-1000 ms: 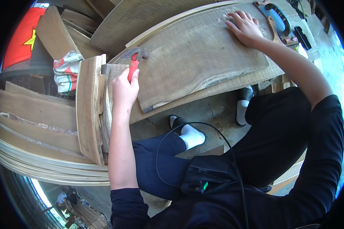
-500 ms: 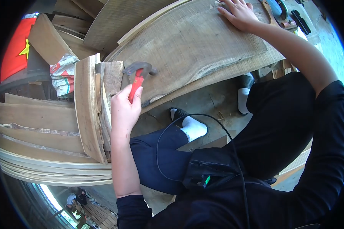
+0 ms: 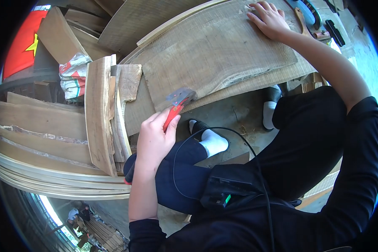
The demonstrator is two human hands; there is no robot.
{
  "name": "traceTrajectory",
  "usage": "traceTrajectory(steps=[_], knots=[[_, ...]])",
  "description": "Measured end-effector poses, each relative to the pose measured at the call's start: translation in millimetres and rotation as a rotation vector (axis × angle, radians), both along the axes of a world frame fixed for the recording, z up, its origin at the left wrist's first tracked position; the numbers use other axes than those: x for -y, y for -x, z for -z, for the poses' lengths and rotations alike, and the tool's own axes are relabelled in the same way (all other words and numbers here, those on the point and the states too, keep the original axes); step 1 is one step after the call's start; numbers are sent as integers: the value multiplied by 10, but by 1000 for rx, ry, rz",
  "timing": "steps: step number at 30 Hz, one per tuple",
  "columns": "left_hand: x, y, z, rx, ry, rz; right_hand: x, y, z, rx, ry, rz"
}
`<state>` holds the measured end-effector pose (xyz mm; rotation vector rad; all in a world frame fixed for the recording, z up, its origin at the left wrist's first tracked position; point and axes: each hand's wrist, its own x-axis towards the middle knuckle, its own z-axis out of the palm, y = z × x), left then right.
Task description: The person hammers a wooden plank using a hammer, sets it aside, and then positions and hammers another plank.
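In my left hand [image 3: 156, 133] is a claw hammer [image 3: 174, 114], its red handle wrapped by my fingers. The hammer's head is smeared by motion and overlaps the near edge of a rough wooden board [image 3: 214, 59]; whether it touches the wood I cannot tell. My right hand [image 3: 271, 20] lies with fingers apart on the far right end of that board. Under this piece is another wide plank [image 3: 135, 112], which sticks out at the left and along the near side.
Boards [image 3: 42, 122] are stacked at the left, with upright wood pieces [image 3: 98, 113] and a crumpled bag [image 3: 74, 75] beside them. A wooden-handled brush [image 3: 300, 21] and a blue tool [image 3: 304, 11] lie at the upper right. A black cable [image 3: 239, 133] crosses my lap.
My left hand and the hammer have moved right and down, from over the board toward its near edge. The board's left end has shifted, exposing more plank beneath. My right hand stays on the board.
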<state>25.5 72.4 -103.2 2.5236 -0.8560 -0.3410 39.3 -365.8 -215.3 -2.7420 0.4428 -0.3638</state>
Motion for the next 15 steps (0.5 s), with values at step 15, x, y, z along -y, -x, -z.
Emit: traceTrajectory(steps=[15], knots=[[407, -504, 252, 149, 63, -197, -2, 12, 4, -5, -5, 8]])
